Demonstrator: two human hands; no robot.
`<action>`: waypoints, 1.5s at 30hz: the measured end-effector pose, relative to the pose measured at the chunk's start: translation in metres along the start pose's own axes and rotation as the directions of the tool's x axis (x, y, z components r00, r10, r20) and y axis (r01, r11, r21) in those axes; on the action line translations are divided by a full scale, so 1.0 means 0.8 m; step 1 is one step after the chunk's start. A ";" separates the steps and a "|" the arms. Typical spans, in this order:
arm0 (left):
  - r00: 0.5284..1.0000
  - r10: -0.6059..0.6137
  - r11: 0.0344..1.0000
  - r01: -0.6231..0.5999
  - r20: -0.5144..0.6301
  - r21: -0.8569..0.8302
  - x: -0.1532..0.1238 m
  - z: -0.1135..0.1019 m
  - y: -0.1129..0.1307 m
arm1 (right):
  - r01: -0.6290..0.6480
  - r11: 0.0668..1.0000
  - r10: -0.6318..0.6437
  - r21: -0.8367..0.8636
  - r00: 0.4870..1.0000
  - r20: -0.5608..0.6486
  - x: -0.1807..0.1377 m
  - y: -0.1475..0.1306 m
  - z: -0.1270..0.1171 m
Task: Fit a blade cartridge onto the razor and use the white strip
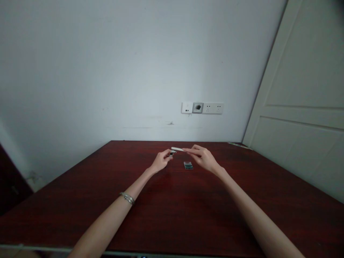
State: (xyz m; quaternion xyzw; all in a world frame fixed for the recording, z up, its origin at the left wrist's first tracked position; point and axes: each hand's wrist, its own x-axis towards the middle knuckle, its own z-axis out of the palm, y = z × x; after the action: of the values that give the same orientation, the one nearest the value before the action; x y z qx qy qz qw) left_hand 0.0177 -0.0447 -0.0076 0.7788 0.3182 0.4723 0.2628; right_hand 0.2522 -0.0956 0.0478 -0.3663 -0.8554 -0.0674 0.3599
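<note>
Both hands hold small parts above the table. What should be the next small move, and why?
Probably bring the white stick in the right hand to the small dark piece pinched by the left hand: their ends nearly meet but look apart.

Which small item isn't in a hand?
The small clear case, lying flat on the table. The white stick and small dark piece are held.

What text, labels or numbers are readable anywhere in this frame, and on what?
None can be read.
Small clear case on the table: any print too small to tell.
White stick-like item in the right hand: no legible marking.
Small dark item in the left hand: too small to read.
Wall socket strip: no readable labels.
Bracelet: no text visible.
</note>
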 end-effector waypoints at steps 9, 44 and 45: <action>1.000 -0.026 1.000 0.026 -0.010 -0.015 0.001 -0.001 0.000 | 0.036 0.999 -0.036 -0.008 0.999 0.029 -0.001 -0.001 0.007; 0.952 -0.261 0.798 0.305 0.158 -0.520 0.000 0.022 0.016 | -0.138 0.922 0.195 0.361 0.973 -0.125 -0.005 -0.020 0.073; 0.952 -0.263 0.799 0.305 0.155 -0.518 0.000 0.022 0.016 | -0.123 0.917 0.177 0.380 0.978 -0.111 -0.006 -0.021 0.073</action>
State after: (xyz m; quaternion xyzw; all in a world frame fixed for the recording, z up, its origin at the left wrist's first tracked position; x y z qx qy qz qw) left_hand 0.0368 -0.0550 -0.0058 0.6349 0.2763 0.4677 0.5493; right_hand 0.2099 -0.0885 0.0046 -0.3504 -0.7941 0.0971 0.4869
